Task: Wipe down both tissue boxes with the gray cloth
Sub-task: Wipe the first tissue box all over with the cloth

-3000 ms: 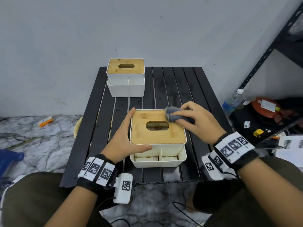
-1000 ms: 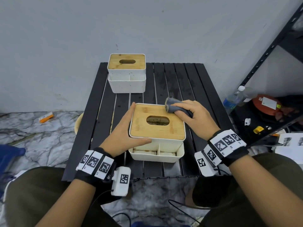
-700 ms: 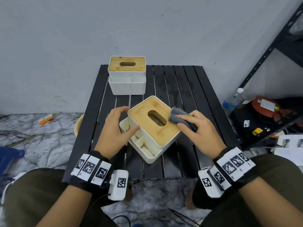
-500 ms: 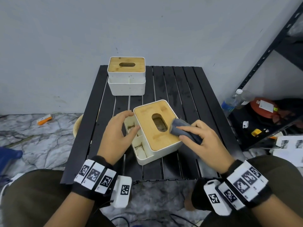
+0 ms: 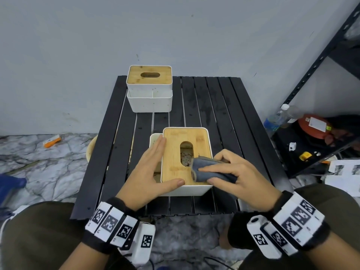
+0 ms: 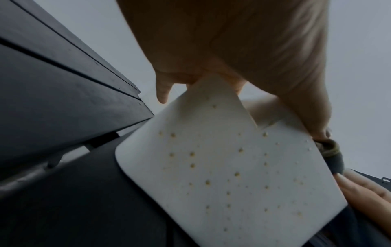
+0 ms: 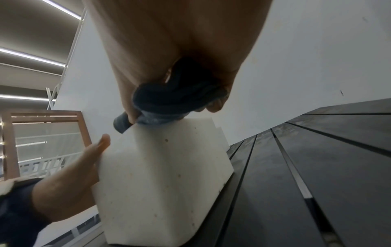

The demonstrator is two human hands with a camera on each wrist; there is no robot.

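Your right hand (image 5: 236, 178) pinches the gray cloth (image 5: 211, 171) on the near box (image 5: 186, 158) lid while your flat left hand (image 5: 151, 172) steadies its side; judge the far box (image 5: 149, 88), beyond both hands, not yet wiped.

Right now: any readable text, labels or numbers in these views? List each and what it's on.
No words or numbers are legible.
Wristbands on the left hand and right hand: square coded markers, no letters.
Water bottle label: too blurred.
Red object white label: too small.
Printed sheets: blurred.
Tissue boxes, gray cloth: none.
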